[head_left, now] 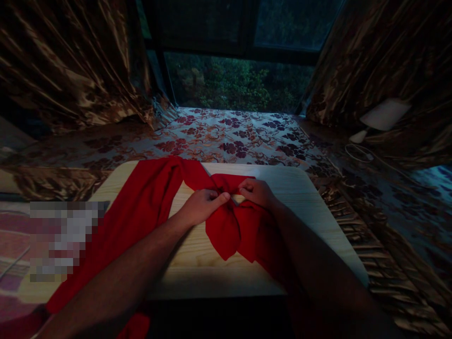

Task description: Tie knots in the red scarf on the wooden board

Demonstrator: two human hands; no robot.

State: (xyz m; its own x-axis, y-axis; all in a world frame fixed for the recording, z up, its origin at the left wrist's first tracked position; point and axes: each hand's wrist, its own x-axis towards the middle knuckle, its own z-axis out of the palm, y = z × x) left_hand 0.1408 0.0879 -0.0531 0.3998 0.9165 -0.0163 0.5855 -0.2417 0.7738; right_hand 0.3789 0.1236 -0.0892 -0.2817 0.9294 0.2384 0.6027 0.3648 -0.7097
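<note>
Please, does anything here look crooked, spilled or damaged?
A white-shaded lamp at right appears tilted, perhaps from lens distortion. The red cloth lies bunched across the pale wooden table, hanging past its near edge; no spill or damage shows.

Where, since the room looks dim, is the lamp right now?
In the head view, the lamp is at the upper right, beside the right-hand curtain, beyond the far right corner of the table, with a looped cable near its base.

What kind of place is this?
Likely a bedroom or sitting room at home: patterned curtains beside a window, a lamp, and a flowered cloth under the window.
</note>
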